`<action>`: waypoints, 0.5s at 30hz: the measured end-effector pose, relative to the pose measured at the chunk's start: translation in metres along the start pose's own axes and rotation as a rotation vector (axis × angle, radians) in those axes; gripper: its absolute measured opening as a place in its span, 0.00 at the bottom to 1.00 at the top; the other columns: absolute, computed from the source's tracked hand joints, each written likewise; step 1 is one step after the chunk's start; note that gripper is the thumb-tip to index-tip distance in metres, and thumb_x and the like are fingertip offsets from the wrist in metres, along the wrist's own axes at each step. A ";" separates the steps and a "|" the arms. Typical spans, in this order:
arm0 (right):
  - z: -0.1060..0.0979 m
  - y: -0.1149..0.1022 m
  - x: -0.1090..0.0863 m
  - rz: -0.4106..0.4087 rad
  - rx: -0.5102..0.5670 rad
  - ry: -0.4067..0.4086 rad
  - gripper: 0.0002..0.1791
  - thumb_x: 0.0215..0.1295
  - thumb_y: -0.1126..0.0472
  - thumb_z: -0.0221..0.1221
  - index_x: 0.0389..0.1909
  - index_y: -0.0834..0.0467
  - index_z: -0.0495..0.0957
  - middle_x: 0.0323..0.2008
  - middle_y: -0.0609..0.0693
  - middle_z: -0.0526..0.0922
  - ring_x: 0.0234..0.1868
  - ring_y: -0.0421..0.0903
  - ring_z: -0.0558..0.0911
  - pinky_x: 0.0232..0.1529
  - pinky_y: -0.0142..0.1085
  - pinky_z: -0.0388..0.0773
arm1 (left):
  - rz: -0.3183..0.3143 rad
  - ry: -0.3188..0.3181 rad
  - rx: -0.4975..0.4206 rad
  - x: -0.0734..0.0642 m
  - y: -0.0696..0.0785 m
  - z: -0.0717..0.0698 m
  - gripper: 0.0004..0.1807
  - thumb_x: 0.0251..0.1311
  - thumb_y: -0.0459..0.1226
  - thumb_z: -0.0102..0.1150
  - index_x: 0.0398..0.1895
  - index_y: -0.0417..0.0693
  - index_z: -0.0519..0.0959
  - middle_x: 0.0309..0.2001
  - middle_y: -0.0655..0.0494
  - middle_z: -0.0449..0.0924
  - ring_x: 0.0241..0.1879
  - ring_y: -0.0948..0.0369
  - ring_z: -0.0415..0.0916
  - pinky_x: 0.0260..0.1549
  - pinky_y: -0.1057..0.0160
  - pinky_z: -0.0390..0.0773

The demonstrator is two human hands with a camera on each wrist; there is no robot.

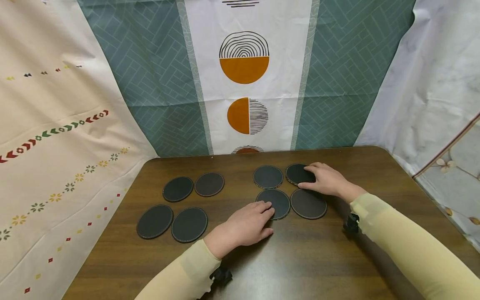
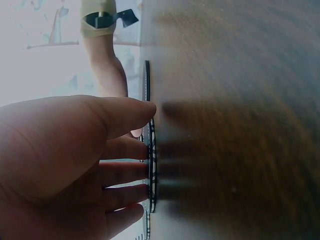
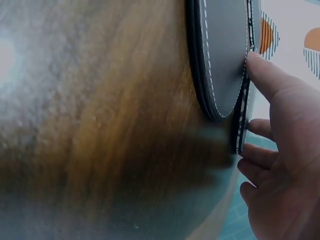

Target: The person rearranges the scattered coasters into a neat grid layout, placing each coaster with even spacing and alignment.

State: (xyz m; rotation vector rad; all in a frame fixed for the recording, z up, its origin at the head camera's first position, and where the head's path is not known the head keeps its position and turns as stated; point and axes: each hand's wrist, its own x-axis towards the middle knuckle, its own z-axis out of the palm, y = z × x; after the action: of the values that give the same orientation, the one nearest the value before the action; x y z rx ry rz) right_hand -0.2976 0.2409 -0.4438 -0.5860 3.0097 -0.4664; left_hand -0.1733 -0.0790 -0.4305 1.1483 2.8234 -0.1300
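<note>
Two sets of black round coasters with stitched rims lie on a brown wooden table. At the back of the right-hand set, my right hand [image 1: 324, 178] holds a coaster [image 1: 294, 174] by its edge, thumb at the near side and fingers round the far side. The right wrist view shows the thumb and fingertips along its rim. My left hand [image 1: 245, 223] rests its fairly straight fingertips on the front-left coaster [image 1: 279, 202] of that set, covering part of it. Its thumb stands apart, just off the near rim. Beside these lie a brownish-black coaster [image 1: 309, 204] and another black coaster [image 1: 268, 176].
On the left lie further coasters: a back-left one [image 1: 178, 189], a brownish one [image 1: 209, 184], a front-left one [image 1: 154, 221] and a front-right one [image 1: 189, 225]. The table [image 1: 300, 258] ends at patterned cloth hangings [image 1: 157, 83] on the back and sides.
</note>
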 end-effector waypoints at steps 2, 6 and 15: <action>0.000 -0.001 0.000 -0.005 -0.003 -0.001 0.50 0.74 0.33 0.67 0.78 0.68 0.72 0.75 0.73 0.70 0.76 0.73 0.69 0.73 0.69 0.69 | 0.001 0.003 0.002 0.000 0.000 0.000 0.35 0.82 0.54 0.60 0.82 0.47 0.73 0.82 0.50 0.68 0.82 0.53 0.65 0.80 0.59 0.62; -0.001 -0.003 -0.002 -0.011 -0.006 -0.005 0.48 0.74 0.34 0.67 0.78 0.68 0.72 0.76 0.73 0.69 0.77 0.73 0.68 0.74 0.69 0.68 | 0.001 0.005 0.004 0.000 0.000 0.000 0.34 0.82 0.54 0.60 0.82 0.47 0.73 0.82 0.50 0.68 0.82 0.53 0.65 0.80 0.59 0.62; 0.001 -0.005 -0.001 -0.020 -0.007 -0.008 0.48 0.75 0.34 0.66 0.79 0.67 0.72 0.78 0.73 0.68 0.79 0.73 0.66 0.75 0.69 0.66 | 0.000 -0.002 0.008 0.000 0.000 0.000 0.35 0.82 0.54 0.60 0.83 0.47 0.73 0.82 0.50 0.68 0.82 0.53 0.65 0.80 0.59 0.62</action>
State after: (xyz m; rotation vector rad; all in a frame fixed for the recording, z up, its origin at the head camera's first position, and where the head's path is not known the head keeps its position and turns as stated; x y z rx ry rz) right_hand -0.2944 0.2365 -0.4434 -0.6171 3.0018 -0.4537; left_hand -0.1731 -0.0793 -0.4299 1.1491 2.8234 -0.1421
